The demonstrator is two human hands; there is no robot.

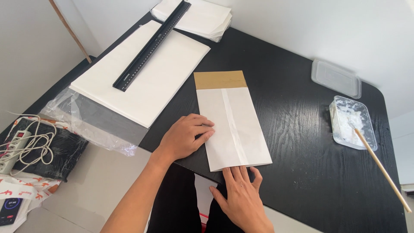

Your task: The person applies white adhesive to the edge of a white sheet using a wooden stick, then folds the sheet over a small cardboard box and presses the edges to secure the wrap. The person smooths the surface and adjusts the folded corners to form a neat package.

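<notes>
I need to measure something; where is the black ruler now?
In the head view, the black ruler lies diagonally on the white paper stack, upper left on the black table.

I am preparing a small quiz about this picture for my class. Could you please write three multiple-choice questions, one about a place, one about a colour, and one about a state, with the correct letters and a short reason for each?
1. Where does the black ruler lie?
A. on the stack of white sheets
B. on the floor
C. inside the plastic tub

2. What colour is the strip at the far end of the folded paper?
A. blue
B. brown
C. green

3. In what state is the plastic tub of white paste?
A. open, lid aside
B. closed with its lid
C. turned over

Answers:
1 A, the ruler rests diagonally across the sheets.
2 B, the strip is brown.
3 A, the lid lies apart on the table and a wooden stick stands in the tub.
</notes>
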